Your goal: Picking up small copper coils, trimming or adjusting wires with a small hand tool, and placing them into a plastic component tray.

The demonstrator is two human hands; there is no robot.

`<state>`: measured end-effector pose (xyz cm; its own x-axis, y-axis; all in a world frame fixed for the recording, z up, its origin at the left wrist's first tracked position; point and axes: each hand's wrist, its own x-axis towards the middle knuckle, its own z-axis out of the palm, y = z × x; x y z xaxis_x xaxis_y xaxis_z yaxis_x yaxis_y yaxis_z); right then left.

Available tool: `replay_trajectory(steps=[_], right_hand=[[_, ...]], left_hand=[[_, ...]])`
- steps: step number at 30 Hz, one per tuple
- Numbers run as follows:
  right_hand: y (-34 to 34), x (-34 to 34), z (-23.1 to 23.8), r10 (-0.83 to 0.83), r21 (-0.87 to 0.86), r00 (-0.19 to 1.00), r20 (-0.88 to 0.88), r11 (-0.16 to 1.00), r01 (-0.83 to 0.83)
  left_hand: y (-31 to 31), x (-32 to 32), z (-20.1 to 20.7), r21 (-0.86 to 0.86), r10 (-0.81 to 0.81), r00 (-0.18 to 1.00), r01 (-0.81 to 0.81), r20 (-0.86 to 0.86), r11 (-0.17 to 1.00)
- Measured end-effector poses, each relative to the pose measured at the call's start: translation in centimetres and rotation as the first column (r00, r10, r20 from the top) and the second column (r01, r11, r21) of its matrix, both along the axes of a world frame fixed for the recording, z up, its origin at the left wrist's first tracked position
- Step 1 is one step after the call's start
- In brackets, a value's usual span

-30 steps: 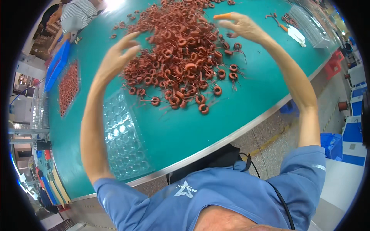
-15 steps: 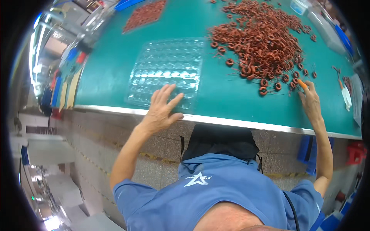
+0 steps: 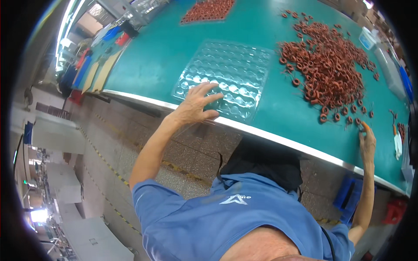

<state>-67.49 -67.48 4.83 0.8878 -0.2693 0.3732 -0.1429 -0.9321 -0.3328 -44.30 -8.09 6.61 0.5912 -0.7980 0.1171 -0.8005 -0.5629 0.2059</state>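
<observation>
Red-brown rings lie heaped right of the clear tray, the heap's long axis running away from me. My right hand is nearer: the rings lie ahead and leftward of its fingers, bent narrow beside the closest ones; I cannot tell whether they pinch any. My left hand's fingers spread wide over the tray's near edge, gripping nothing visible. One clear tray, two hands, rings too many to count.

the clear tray is glossy plastic, the tabletop smooth, the shirt matt cloth.
</observation>
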Motion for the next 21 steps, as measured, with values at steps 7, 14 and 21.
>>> replay_trajectory(steps=[7,14,21], right_hand=[[-2.1,1.1,1.8,-0.029,0.237,0.966,-0.255,0.967,0.091],[-3.5,2.2,3.0,-0.063,0.01,0.987,-0.149,0.998,0.065],[-4.7,0.8,3.9,-0.012,-0.167,0.999,0.05,0.986,0.02]], left_hand=[[0.9,1.6,3.1,0.042,-0.001,0.994,0.006,-0.111,0.999],[-5.1,0.0,1.7,-0.255,0.344,0.939,-0.337,-0.018,0.906],[-1.1,-0.2,1.6,-0.085,-0.018,1.0,0.019,0.015,0.996]])
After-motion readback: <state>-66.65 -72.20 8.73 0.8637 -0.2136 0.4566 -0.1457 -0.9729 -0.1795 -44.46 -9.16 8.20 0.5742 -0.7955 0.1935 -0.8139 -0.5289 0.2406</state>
